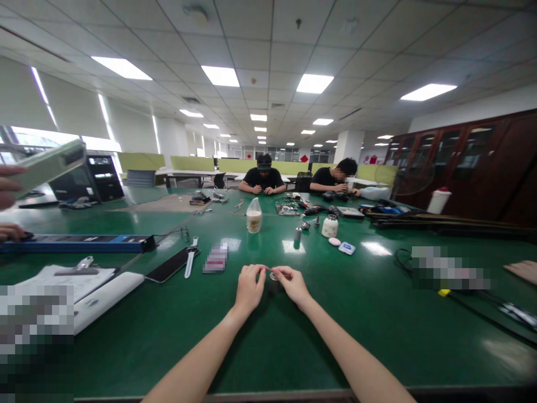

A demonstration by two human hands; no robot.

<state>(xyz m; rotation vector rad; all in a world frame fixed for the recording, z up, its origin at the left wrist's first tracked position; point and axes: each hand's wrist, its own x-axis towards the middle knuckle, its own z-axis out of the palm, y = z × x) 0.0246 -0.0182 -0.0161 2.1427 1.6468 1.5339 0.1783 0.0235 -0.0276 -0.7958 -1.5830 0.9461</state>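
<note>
In from the middle of a green tabletop's (272,347) near edge, the left hand (250,288) presses thumb and forefinger together, whether on anything cannot be told, beside a small round metal piece (273,276) that the right hand (295,288) appears to pinch. The step looks like two-handed fingertip work, the next move seeming to call for a steady right grip and light left touch. Farther right, a white jar (330,226) stands toward the far edge.
</note>
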